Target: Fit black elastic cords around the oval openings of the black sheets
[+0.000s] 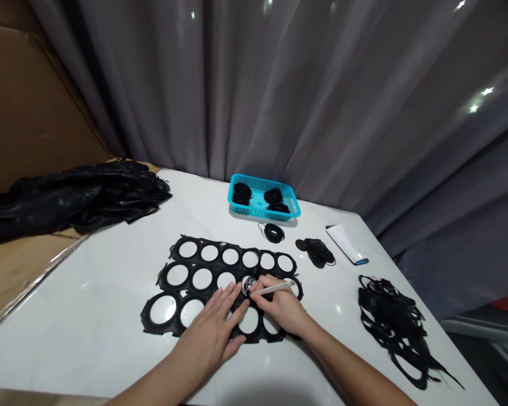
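Pinching a slim pale stick (275, 288) between thumb and fingers of the right hand (281, 304), with a narrow grip and the tip angled down to the left; meeting, near that tip, a tangle of thin black loops (249, 285) in one round opening of a black sheet (192, 263), though too small to tell whether touching; lying flat with fingers apart just to the left of the tangle, in the case of the left hand (214, 321), and pressing on the same sheet with nothing in its grasp; spreading beneath both hands, three rows of openings (188, 249) across, with white showing through; resting flat on a white table (110, 316).

Sitting just beyond the sheet, a coil of black cord (277, 237); standing behind that, close to the far edge, a turquoise basket (254, 212), with black bundles (241, 193) inside at left and right; lying to the right of the coil, a dark overlapping cluster of flat black pieces (319, 252), and beyond it a white packet (346, 243) with a blue end; heaped near the right edge, tangled black scraps (393, 310) with ring-like gaps; sprawling at far left, over brown cardboard (34, 101), a wrinkled black pile (80, 194); hanging in folds behind everything, a grey curtain (254, 96).
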Demonstrator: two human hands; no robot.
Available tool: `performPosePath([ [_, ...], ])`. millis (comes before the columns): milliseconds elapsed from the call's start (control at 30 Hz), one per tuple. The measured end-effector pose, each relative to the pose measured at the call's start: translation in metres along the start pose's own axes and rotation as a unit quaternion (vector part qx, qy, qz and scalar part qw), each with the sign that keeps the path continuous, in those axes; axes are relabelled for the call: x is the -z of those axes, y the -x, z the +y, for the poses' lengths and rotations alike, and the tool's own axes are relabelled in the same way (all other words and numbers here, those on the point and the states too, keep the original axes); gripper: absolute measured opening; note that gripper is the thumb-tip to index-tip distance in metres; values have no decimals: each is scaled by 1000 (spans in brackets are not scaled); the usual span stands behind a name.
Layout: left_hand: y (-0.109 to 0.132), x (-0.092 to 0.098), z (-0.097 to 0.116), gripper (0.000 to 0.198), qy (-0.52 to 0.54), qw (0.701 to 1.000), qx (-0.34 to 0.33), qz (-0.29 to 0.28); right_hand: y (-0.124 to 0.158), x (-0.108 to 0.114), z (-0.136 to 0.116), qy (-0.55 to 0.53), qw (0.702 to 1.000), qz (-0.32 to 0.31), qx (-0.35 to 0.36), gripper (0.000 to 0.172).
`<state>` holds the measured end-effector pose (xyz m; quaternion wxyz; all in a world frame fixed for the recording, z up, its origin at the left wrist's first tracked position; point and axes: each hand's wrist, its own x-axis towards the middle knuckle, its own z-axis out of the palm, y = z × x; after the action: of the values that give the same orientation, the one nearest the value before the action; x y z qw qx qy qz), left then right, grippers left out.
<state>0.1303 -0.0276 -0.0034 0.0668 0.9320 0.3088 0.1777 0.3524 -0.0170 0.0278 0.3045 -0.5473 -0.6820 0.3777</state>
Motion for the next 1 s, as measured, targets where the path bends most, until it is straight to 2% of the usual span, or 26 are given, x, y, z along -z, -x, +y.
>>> performPosePath([
  [233, 0, 1, 0, 63, 11, 1000, 3, 6, -1, -1, 1, 27, 999, 4, 17, 15],
  [400, -1, 2, 1, 64, 5, 1000, 2, -6, 5, -6, -4, 96, 993, -7, 65, 17],
  [500, 0, 2, 1, 63, 10, 1000, 3, -2, 12, -13, -3, 158, 980, -19, 120, 12],
  [567, 0, 1, 0, 62, 7, 1000, 3, -1, 11, -13, 2, 203, 966, -19, 159, 15],
  [633, 0, 0, 0, 58, 0, 1000, 3, 0, 2, -4, 11, 242, 955, 20, 172, 17],
  [767, -1, 1, -2, 54, -4, 1000, -3, 5, -24, 36, 26, 282, 929, 220, 94, 19],
  [800, -1, 2, -2, 54, -1, 1000, -4, 4, -28, 45, 27, 279, 924, 252, 71, 19],
  [867, 1, 5, -2, 55, 6, 1000, -3, -3, -29, 54, 23, 235, 937, 256, 34, 18],
  [933, 5, 8, -1, 56, 13, 1000, -4, -11, -23, 52, 17, 158, 964, 213, 3, 18],
  [1000, 10, 10, 1, 58, 13, 1000, -10, -19, -17, 47, 13, 99, 977, 187, -14, 19],
])
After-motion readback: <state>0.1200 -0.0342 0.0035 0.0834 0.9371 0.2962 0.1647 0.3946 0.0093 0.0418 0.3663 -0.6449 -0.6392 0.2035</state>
